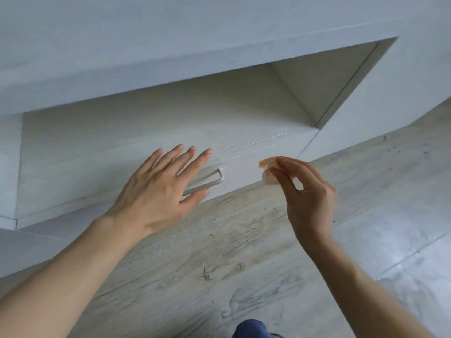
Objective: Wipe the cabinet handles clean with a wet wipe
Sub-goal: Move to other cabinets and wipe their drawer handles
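Observation:
A pale metal bar handle sits on the front of a low white drawer at floor level. My left hand hovers over the handle's left part with fingers straight and spread, hiding that end; whether it touches the drawer I cannot tell. To the right of the handle, my right hand pinches a small crumpled wet wipe between thumb and fingertips, a little apart from the drawer front.
Above the drawer is an open white cabinet niche under a white top panel. Pale wood-look floor runs in front, with dark specks at the right. A blue-clad knee shows at the bottom edge.

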